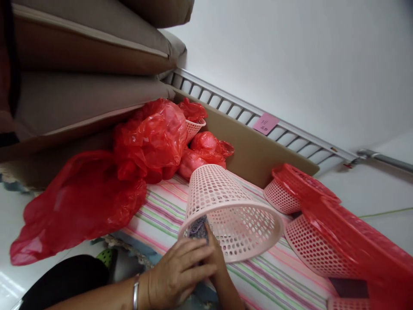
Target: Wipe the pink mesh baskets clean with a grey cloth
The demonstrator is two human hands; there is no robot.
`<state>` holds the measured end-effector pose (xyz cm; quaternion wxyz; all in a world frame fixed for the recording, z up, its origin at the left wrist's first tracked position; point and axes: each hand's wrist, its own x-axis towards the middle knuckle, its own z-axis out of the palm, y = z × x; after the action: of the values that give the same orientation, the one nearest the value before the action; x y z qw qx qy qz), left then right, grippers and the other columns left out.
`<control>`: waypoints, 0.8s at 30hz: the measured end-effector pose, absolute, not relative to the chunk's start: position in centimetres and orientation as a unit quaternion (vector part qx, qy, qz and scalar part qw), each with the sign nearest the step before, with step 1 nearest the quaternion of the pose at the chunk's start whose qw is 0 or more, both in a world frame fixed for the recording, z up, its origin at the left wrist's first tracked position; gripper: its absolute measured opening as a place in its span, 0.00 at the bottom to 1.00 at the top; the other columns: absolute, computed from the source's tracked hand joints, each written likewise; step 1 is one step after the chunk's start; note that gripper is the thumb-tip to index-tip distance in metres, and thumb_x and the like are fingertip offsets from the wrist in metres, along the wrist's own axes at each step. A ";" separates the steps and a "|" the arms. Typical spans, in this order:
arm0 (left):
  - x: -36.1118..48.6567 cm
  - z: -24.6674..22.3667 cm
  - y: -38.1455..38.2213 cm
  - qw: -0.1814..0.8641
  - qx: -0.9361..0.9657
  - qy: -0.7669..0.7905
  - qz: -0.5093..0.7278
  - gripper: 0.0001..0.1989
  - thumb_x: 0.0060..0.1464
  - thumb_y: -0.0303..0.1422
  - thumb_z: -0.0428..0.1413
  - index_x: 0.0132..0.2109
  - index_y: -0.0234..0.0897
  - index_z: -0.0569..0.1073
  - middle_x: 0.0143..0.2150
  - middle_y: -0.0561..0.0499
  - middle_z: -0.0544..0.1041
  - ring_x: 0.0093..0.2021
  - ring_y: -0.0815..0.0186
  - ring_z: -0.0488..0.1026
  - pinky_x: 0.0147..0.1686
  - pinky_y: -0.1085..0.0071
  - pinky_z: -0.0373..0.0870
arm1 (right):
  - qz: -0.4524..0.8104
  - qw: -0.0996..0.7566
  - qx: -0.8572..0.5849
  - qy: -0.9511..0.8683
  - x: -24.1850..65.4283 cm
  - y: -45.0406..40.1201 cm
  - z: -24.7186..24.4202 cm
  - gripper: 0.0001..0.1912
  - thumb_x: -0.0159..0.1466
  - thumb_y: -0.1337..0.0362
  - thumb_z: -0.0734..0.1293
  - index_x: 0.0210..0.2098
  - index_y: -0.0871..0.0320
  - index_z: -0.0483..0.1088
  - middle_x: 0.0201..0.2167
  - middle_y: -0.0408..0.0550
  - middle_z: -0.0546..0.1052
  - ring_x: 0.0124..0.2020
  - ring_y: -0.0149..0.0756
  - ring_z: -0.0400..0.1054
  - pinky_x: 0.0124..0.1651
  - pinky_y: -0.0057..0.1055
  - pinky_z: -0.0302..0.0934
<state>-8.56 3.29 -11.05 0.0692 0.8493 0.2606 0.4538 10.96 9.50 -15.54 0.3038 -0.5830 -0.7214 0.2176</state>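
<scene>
A pale pink perforated plastic basket [222, 185] lies tipped on its side, its mouth facing me. Just inside its left rim is a grey fuzzy item [198, 229] with a thin purple string. My right hand [217, 254] reaches up to the mouth, a finger against the grey item; its other fingers are mostly hidden behind my left hand. My left hand [183, 269], with a silver bangle on the wrist, lies across my right hand, its fingers extended and slightly apart. Nothing shows in the left fingers; its thumb is hidden.
Red plastic bags [151, 137] are heaped at the back left, one bag [84, 206] spreading toward the edge. More pink baskets [322, 245] with red plastic stand at right. Striped cloth [167, 206] lies underneath. Stacked cushions [90, 99] and a slatted rail [226, 103] border the area.
</scene>
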 end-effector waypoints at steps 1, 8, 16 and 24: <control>-8.6 -10.9 3.2 0.048 0.837 0.277 0.469 0.34 0.52 0.20 0.47 0.63 0.47 0.50 0.62 0.45 0.65 0.66 0.57 0.52 0.61 0.53 0.55 | 0.221 0.288 -0.588 -0.722 10.5 9.7 -14.9 0.35 0.57 0.54 0.63 0.59 0.66 0.60 0.58 0.59 0.65 0.60 0.50 0.58 0.62 0.42 0.52; -8.3 -10.8 3.8 0.006 0.757 0.379 0.532 0.39 0.53 0.20 0.49 0.67 0.43 0.39 0.65 0.39 0.53 0.67 0.54 0.47 0.62 0.51 0.54 | 0.169 0.124 -0.656 -0.726 8.2 10.6 -13.6 0.39 0.54 0.61 0.62 0.63 0.69 0.54 0.59 0.65 0.63 0.59 0.53 0.58 0.60 0.45 0.50; -9.5 -11.6 6.5 0.031 0.664 0.483 0.570 0.34 0.56 0.25 0.50 0.66 0.40 0.45 0.65 0.38 0.55 0.65 0.54 0.53 0.60 0.52 0.58 | 0.071 0.092 -0.697 -0.707 7.5 10.4 -14.3 0.36 0.52 0.68 0.62 0.61 0.62 0.59 0.52 0.59 0.68 0.54 0.53 0.60 0.56 0.41 0.54; -7.8 -16.2 6.7 0.239 0.589 0.615 0.467 0.28 0.58 0.37 0.45 0.62 0.24 0.54 0.46 0.37 0.77 0.46 0.57 0.76 0.44 0.63 0.72 | 0.065 0.162 -0.674 -0.718 8.4 9.5 -14.3 0.34 0.52 0.76 0.57 0.59 0.61 0.63 0.52 0.55 0.70 0.55 0.46 0.60 0.59 0.37 0.51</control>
<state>-7.83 6.66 -16.16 0.2387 0.5888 0.6148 0.4672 8.45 9.55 -14.26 0.1624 -0.6736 -0.7180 0.0653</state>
